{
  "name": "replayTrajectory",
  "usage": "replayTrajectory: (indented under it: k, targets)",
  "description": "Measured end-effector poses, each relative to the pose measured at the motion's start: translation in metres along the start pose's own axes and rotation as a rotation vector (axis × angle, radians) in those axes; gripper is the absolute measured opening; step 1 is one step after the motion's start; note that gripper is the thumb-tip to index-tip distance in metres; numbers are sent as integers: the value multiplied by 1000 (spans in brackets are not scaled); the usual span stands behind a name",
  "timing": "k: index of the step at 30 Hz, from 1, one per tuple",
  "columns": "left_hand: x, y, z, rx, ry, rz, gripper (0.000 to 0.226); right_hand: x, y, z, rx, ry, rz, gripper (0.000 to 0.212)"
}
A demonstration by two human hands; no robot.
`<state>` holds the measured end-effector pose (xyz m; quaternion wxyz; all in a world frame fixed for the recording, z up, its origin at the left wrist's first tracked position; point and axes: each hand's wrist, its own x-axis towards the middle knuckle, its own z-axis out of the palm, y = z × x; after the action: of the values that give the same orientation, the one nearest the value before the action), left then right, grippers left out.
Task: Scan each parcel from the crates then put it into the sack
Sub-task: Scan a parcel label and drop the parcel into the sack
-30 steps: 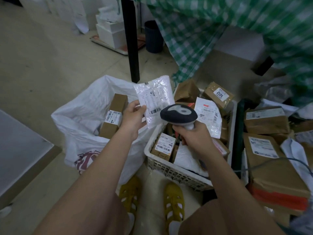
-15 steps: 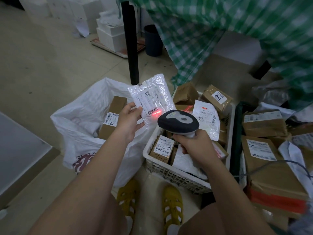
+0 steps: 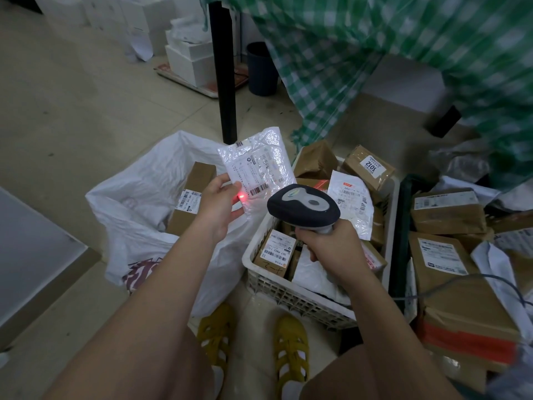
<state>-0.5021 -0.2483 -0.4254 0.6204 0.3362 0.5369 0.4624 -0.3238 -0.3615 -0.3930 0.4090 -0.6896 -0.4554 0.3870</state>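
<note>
The parcel (image 3: 256,168), a white bubble mailer with its label facing the camera, is pinched at its lower left edge by the left hand (image 3: 219,203), thumb in front and fingers behind, and held up above the gap between sack and crate. The right hand (image 3: 331,243) is wrapped around the grip of the scanner (image 3: 302,206), whose head points at the mailer from just beside it. Half a second ago the red scan spot lay on the barcode strip; now it sits lower and to the left, at the mailer's edge by the thumb, and the mailer has tilted toward the sack. I judge the read is probably done and the drop comes next, though nothing here confirms the read.

The white sack (image 3: 138,203) gapes open directly below and left of the left hand, one brown box (image 3: 191,203) already standing inside; its near rim sags, so the way down looks free. The white crate (image 3: 288,293) to the right is crowded with parcels touching one another, and beyond its far side a second crate (image 3: 401,241) holds more. A black post (image 3: 223,82) stands behind the sack, well clear of the hands.
</note>
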Motion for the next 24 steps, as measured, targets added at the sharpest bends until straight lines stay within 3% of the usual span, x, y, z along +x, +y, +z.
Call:
replayTrajectory:
  k: [6, 12, 17, 20, 24]
  targets:
    - [2, -1, -3, -17, 30, 8, 15, 2, 1, 2, 43, -3, 24, 28]
    - [19, -6, -28, -71, 313, 41, 16, 21, -4, 15, 41, 33, 13, 22]
    - [48, -23, -69, 114, 498, 85, 27, 33, 2, 26, 50, 64, 59, 27]
    - [67, -36, -84, 242, 461, 98, 39, 40, 8, 30, 67, 81, 99, 25]
    - [85, -55, -91, 533, 412, -92, 69, 46, 10, 27, 63, 86, 95, 20]
